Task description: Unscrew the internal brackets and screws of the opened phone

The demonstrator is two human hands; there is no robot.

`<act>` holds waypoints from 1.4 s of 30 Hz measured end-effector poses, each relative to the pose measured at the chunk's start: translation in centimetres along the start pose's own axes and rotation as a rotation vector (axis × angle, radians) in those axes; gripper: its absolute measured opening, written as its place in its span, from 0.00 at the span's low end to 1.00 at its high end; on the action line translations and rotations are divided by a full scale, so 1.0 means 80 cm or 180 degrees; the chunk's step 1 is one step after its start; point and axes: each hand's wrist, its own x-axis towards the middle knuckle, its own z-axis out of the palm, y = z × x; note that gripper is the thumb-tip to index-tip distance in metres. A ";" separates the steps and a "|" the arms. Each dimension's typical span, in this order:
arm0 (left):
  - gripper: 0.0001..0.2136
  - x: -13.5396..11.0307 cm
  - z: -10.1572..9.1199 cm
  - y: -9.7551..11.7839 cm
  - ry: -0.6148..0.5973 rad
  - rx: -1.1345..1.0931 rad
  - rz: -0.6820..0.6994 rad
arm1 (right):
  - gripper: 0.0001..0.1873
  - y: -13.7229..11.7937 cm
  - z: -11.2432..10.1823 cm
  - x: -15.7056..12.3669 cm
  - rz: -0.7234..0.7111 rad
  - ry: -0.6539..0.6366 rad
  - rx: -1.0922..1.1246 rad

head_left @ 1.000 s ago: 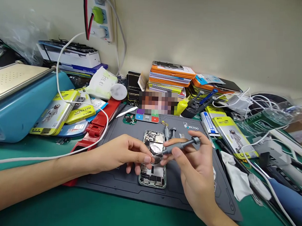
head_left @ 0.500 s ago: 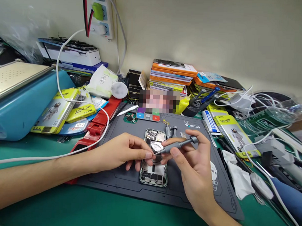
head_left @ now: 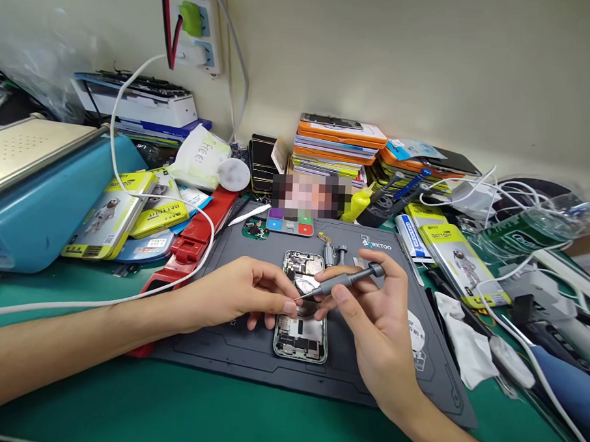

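Note:
A grey precision screwdriver (head_left: 344, 284) is held by my right hand (head_left: 381, 322), tilted with its thin tip pointing down to the left. My left hand (head_left: 260, 294) is closed in a pinch at that tip. What it pinches is too small to make out. A small dark, shiny piece (head_left: 308, 307) shows between the hands, partly hidden by my fingers. Under both hands lies an opened phone (head_left: 299, 348), its inner parts exposed and its middle partly covered by the fingers.
The phone lies on a dark grey work mat (head_left: 211, 354). Behind it stand two more screwdrivers (head_left: 329, 256) and a coloured screw tray (head_left: 289, 225). Battery boxes (head_left: 110, 216) and a red tool (head_left: 191, 246) are at left; more boxes (head_left: 462, 264) and a tool holder (head_left: 381, 208) are at right.
The screwdriver and my right hand have shifted very slightly left and up. Both hands keep their grip, and the phone stays in place.

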 end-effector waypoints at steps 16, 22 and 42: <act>0.08 -0.001 -0.005 -0.003 -0.0074 -0.0098 0.0093 | 0.21 -0.005 0.001 0.001 0.0192 -0.0031 0.0244; 0.09 -0.003 -0.003 0.000 -0.0097 -0.0112 0.0049 | 0.21 -0.006 0.002 0.000 0.0249 0.0004 0.0296; 0.05 -0.006 -0.002 0.008 -0.0131 -0.0074 -0.0018 | 0.22 -0.005 -0.001 -0.003 -0.0014 -0.0081 0.0259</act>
